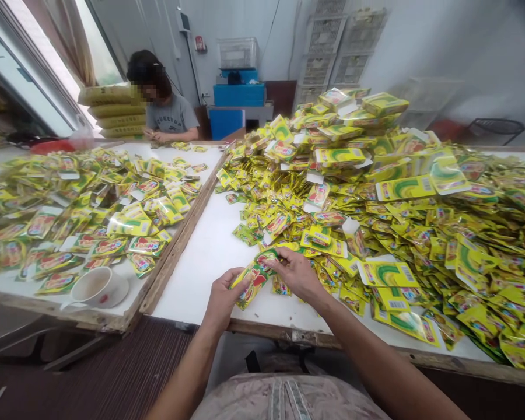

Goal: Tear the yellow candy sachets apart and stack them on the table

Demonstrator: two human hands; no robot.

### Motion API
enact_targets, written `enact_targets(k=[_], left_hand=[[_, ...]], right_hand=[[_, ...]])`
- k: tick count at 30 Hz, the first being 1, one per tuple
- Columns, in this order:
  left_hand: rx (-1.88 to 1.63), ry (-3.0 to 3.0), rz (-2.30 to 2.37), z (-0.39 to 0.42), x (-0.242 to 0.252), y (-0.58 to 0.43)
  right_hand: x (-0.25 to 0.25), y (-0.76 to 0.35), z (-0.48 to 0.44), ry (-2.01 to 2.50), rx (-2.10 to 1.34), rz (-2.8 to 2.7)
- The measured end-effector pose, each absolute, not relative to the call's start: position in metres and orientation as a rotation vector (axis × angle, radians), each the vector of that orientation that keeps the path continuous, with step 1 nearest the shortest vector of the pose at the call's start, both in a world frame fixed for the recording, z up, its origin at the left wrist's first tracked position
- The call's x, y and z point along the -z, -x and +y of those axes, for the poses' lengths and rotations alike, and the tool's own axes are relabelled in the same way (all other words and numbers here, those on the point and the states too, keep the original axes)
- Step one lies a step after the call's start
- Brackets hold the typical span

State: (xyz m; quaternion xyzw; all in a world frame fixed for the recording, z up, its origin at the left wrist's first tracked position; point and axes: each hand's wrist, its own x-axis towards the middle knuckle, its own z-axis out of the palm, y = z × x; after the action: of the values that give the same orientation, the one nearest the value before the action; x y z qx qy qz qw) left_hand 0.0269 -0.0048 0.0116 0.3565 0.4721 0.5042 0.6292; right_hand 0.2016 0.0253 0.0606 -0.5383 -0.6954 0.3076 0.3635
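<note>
In the head view, a small yellow and green carton (252, 282) with red pictures on its face is held slanted above the white table, near the front edge. My left hand (224, 296) grips its near left end, thumb on the printed face. At the far upper end, the fingers of my right hand (298, 273) are closed on it; whether a sachet is also between them I cannot tell. Just beyond my hands begins a large heap of small yellow sachets (402, 233), with flat cartons such as this one (387, 274) lying among them.
More cartons (109, 245) cover the left table. A white cup (94, 287) on a saucer stands near its front edge. Wooden strips (181, 236) edge the seam between tables. Across the left table sits another person (168, 111). Stacked sacks (114, 111) and blue boxes (238, 95) stand behind.
</note>
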Motion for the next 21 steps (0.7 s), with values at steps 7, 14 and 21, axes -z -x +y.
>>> enact_targets(k=[7, 14, 21], left_hand=[[-1.168, -0.969, 1.156, 0.001, -0.017, -0.02], [-1.156, -0.807, 1.077, -0.001, -0.021, -0.02], [-1.151, -0.692, 1.039, -0.002, -0.025, -0.015]], right_hand=[[-0.071, -0.201, 0.028, 1.369, -0.79, -1.9], [-0.06, -0.196, 0.025, 1.374, -0.984, -1.547], [-0.057, -0.19, 0.017, 1.406, -0.779, -1.685]])
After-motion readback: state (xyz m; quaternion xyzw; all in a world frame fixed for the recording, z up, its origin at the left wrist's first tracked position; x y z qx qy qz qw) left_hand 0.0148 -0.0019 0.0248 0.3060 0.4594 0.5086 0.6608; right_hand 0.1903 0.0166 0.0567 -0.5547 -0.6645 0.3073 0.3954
